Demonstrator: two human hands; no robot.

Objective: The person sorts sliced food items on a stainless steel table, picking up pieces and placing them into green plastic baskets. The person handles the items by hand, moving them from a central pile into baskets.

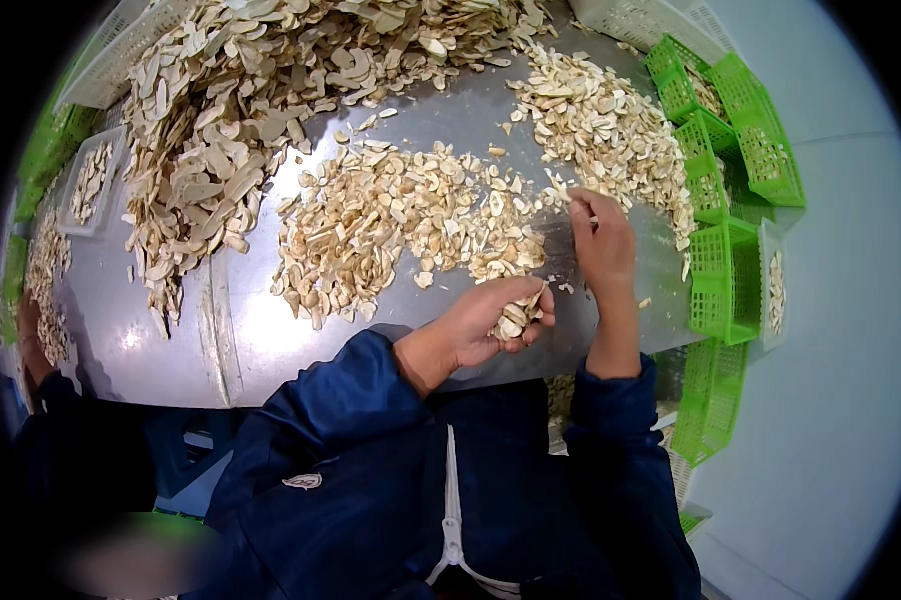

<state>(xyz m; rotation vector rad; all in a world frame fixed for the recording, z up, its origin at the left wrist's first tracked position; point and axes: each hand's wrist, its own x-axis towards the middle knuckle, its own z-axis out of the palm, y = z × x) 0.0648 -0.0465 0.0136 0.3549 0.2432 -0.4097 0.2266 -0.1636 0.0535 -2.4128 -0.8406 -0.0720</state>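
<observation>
Palm up near the table's front edge, my left hand [495, 319] is curled around several pale dried slices, which look like mushroom. My right hand [606, 236] hovers at the right end of the middle pile, thumb and fingertips close together by some small slices; whether it pinches one is unclear. The middle pile of small curled slices [420, 217] lies on the metal tabletop [270, 352] beyond my left hand. Another pile of small slices [608, 127] spreads to the back right. Larger flat slices [217, 135] form a tall heap at the back left.
Green plastic baskets [709, 281] line the table's right side, beside a white tray [775, 289] with slices. A clear plastic tray [90, 180] holds slices at the left. White crates [660, 26] stand at the back. At the far left, a co-worker's hand [28, 330] is beside another pile.
</observation>
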